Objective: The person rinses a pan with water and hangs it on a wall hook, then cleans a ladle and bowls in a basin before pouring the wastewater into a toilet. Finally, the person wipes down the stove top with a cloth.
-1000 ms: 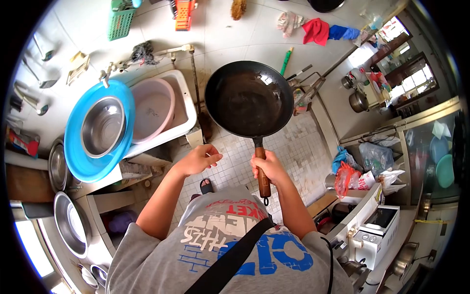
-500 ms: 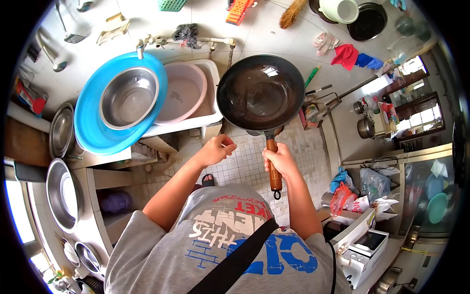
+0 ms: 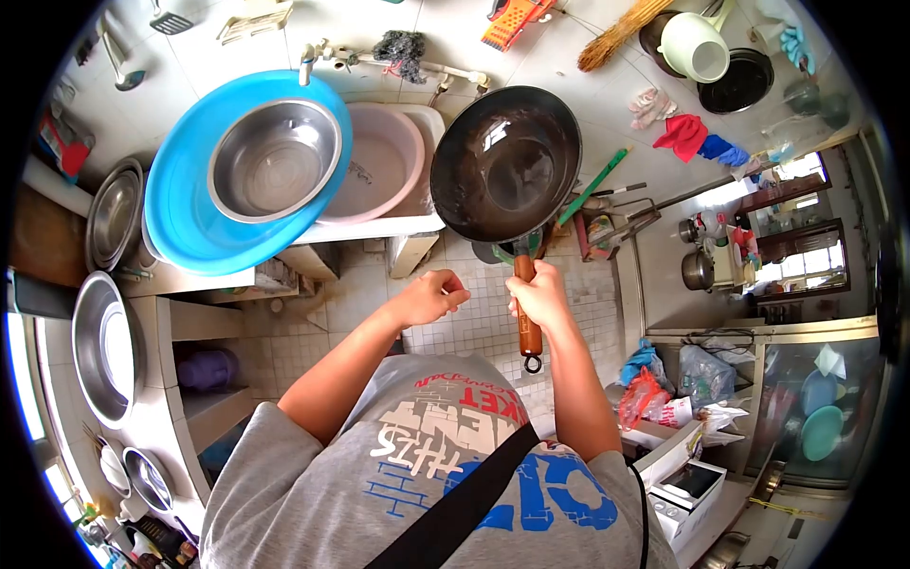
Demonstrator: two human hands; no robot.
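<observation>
A dark wok (image 3: 512, 171) with a wooden handle (image 3: 529, 327) is held up in front of me. My right hand (image 3: 540, 296) wraps round the upper part of that handle, and the wok's inside faces me, tilted. A metal ring hangs at the handle's end. To the left of it, my left hand (image 3: 431, 298) hovers apart from the wok, its fingers curled in loosely with nothing visible in them. Left of the wok a pink basin (image 3: 409, 156) sits in a white sink (image 3: 431, 123). A steel bowl (image 3: 275, 161) lies in a large blue basin (image 3: 175, 204), which overlaps the pink one.
A tap (image 3: 306, 64) and pipe run along the tiled wall above the basins. Behind the wok are a green stick (image 3: 597, 182) and a metal rack (image 3: 616, 223). Steel basins (image 3: 102, 351) stand at the left; bags (image 3: 706, 375) and a white appliance (image 3: 687, 488) are at the right.
My view has turned slightly, so the basins appear farther right. The wok has tilted and shifted a little left, still in my right hand. My left hand has moved slightly and its fingers look more curled.
</observation>
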